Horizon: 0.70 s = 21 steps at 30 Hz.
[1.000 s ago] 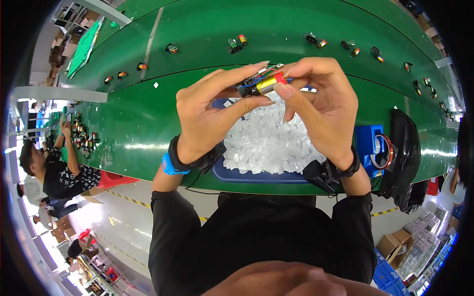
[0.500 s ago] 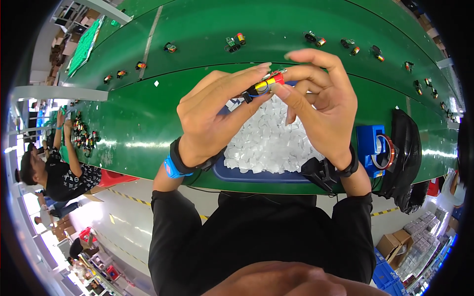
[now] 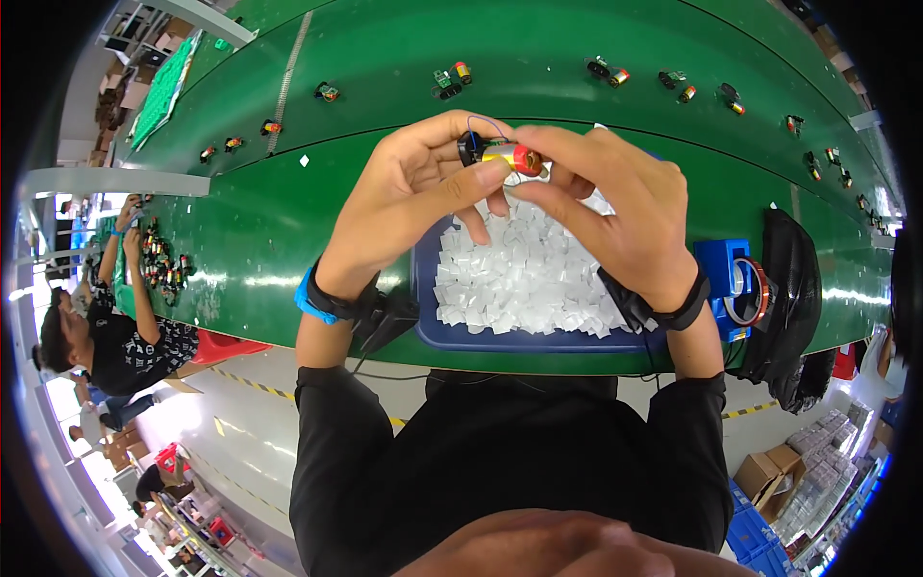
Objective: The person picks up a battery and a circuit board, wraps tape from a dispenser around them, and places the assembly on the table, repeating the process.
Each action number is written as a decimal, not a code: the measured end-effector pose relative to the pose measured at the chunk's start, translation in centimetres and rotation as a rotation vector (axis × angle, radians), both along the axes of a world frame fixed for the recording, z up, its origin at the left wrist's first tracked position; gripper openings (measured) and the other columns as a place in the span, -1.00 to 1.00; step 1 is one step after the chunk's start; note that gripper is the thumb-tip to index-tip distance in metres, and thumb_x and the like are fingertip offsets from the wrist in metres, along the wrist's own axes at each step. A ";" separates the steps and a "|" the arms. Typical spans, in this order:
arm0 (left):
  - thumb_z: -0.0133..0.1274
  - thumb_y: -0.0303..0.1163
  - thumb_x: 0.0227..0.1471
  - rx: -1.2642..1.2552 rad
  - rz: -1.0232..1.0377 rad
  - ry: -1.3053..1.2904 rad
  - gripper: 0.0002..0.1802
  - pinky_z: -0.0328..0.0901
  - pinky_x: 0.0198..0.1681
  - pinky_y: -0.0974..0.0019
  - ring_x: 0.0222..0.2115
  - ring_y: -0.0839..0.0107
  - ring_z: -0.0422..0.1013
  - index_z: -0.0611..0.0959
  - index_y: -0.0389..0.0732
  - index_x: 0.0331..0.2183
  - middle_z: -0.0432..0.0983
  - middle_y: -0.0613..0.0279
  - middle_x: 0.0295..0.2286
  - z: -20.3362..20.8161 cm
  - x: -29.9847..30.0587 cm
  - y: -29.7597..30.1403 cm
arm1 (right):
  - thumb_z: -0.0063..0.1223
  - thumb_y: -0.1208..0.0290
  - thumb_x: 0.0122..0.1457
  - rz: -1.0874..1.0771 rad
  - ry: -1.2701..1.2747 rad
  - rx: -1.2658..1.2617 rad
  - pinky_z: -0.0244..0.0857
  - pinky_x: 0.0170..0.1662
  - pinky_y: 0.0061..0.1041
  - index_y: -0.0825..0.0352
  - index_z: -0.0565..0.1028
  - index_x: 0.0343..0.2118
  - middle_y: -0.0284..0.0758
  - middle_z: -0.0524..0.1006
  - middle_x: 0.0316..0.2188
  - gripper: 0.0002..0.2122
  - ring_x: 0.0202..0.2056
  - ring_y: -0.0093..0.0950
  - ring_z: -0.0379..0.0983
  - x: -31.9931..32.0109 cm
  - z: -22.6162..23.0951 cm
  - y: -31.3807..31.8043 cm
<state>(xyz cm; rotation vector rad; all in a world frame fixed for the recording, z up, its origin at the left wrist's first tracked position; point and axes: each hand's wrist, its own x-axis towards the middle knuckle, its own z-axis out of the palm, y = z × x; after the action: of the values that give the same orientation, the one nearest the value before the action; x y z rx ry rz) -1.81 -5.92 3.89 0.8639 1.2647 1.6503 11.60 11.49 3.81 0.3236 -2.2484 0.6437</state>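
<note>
Red/yellow cyl. [image 3: 504, 153] has long axis approx. L-R, red end [image 3: 526, 160] ptg R.

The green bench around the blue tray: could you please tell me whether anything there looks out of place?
One small white piece lies alone on the green bench, left of the blue tray. It looks stray because similar white pieces are heaped inside the tray.

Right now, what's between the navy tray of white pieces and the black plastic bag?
Head view: a blue box-shaped device with a red-rimmed ring stands between the navy tray and black plastic bag; the right forearm crosses nearer the tray.
</note>
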 end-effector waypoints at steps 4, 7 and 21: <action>0.17 -0.35 0.19 -0.083 -0.060 -0.023 -0.67 0.31 -0.56 0.53 -0.49 0.64 0.39 0.58 -0.33 -0.07 0.53 0.25 -0.38 -0.1 -0.2 -0.1 | 0.43 0.57 -0.10 -0.005 0.026 -0.023 0.34 -0.55 -0.67 0.39 0.60 -0.20 -0.31 0.60 -0.50 -0.66 -0.58 -0.54 0.50 -0.1 -0.4 0.4; 0.21 -0.30 0.16 -0.123 -0.025 0.099 -0.65 0.20 -0.59 0.57 -0.51 0.69 0.33 0.60 -0.30 -0.09 0.51 0.31 -0.41 -0.1 -0.4 -0.1 | 0.44 0.59 -0.12 -0.005 0.051 0.033 0.33 -0.57 -0.65 0.39 0.60 -0.21 -0.31 0.60 -0.51 -0.65 -0.57 -0.54 0.50 -0.3 -0.7 0.5; 0.23 0.13 0.04 -0.707 0.325 0.724 -0.45 0.23 -0.41 0.48 -0.43 0.56 0.35 0.68 -0.17 -0.18 0.50 0.35 -0.37 -13.5 -21.9 1.2 | 0.31 0.32 0.07 -0.092 -0.254 0.130 0.28 -0.57 -0.53 0.30 0.59 -0.14 -0.37 0.57 -0.51 -0.70 -0.58 -0.45 0.49 0.7 -0.6 -1.8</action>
<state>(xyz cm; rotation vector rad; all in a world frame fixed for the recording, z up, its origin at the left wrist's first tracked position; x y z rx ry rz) -23.74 -4.73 -9.61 0.8429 2.3970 0.9634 12.31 9.74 3.18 0.2098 -2.5382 0.5151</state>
